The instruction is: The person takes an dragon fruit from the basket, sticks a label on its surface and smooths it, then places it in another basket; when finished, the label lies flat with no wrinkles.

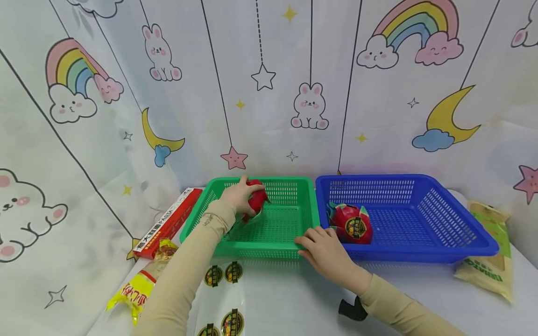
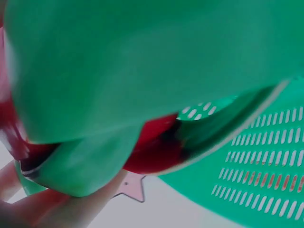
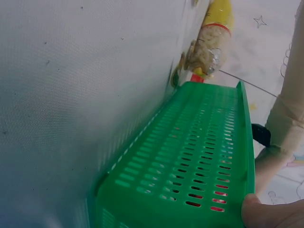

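Note:
My left hand [image 1: 237, 198] grips a red dragon fruit [image 1: 258, 199] from above, inside the left part of the green basket [image 1: 252, 252]. Close up in the left wrist view, the fruit's green scales [image 2: 95, 71] fill much of the picture, with fingertips [image 2: 71, 204] beneath its red skin. At the green basket's front right corner, my right hand [image 1: 329, 256] holds the rim, fingers over the edge and thumb in front. Its thumb [image 3: 266, 213] shows at the rim in the right wrist view. Another dragon fruit [image 1: 352, 225], bearing a black and gold sticker, sits in the blue basket [image 1: 420, 254].
Left of the green basket lie a red pasta box [image 1: 168, 224] and a yellow-ended clear food bag [image 1: 140, 284]. A sheet of round stickers [image 1: 222, 298] is on the table in front. A beige and green packet [image 1: 489, 275] lies right of the blue basket. A printed curtain [image 1: 269, 116] hangs behind.

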`<move>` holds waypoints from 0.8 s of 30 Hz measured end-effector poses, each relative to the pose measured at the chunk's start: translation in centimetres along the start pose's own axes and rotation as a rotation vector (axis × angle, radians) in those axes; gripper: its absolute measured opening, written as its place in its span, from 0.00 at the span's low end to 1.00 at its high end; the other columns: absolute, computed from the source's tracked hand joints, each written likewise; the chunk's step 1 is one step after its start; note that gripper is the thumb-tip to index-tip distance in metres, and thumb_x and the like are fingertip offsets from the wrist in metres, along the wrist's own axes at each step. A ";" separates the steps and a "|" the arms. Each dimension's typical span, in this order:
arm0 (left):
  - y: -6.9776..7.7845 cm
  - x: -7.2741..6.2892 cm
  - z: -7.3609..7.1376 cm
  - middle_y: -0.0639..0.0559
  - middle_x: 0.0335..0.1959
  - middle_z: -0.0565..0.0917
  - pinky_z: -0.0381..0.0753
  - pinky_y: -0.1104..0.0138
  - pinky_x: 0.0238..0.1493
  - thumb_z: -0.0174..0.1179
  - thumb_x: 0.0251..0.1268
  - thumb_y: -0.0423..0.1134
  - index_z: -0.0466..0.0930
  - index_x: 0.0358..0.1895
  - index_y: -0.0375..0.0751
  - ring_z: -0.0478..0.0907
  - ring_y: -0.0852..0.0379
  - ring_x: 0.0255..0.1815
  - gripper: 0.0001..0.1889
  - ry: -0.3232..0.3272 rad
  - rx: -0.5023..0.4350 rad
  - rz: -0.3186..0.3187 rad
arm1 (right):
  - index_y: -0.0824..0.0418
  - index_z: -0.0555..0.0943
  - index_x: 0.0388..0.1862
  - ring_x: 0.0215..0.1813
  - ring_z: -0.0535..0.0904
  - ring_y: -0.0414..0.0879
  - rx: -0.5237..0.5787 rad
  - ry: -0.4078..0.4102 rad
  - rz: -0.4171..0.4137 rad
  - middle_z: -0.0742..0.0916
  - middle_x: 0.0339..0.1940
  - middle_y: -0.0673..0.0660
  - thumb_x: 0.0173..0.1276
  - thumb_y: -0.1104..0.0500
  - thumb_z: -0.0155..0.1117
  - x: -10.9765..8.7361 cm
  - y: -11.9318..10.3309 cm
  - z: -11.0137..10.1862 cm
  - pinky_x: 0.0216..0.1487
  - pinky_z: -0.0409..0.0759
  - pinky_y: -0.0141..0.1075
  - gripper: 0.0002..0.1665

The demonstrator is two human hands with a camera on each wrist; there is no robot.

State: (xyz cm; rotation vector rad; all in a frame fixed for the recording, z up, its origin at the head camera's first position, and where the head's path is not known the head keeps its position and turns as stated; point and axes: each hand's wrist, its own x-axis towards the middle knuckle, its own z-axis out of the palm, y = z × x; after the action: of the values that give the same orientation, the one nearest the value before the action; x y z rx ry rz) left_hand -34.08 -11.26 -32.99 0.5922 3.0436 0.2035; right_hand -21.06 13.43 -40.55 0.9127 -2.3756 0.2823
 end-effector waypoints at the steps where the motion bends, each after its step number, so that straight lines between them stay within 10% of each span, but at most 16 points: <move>1: 0.1 -0.1 -0.2 0.41 0.61 0.60 0.80 0.59 0.37 0.71 0.43 0.43 0.65 0.66 0.62 0.76 0.46 0.41 0.40 0.002 0.006 0.002 | 0.49 0.82 0.39 0.38 0.72 0.41 -0.001 -0.002 0.001 0.78 0.32 0.45 0.56 0.54 0.69 0.0 0.0 0.0 0.38 0.65 0.37 0.11; 24: 2.9 -2.6 -3.6 0.45 0.58 0.63 0.80 0.61 0.36 0.70 0.43 0.46 0.66 0.64 0.62 0.76 0.47 0.41 0.39 0.122 0.016 0.135 | 0.50 0.82 0.40 0.39 0.72 0.42 -0.002 -0.006 -0.007 0.79 0.33 0.46 0.56 0.54 0.69 0.0 0.1 -0.1 0.39 0.65 0.37 0.12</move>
State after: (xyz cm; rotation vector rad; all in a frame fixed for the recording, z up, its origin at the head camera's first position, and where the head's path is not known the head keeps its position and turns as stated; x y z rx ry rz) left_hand -30.81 -9.99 -29.01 0.8174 3.1255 0.2271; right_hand -21.13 13.55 -40.47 0.9217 -2.3779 0.2747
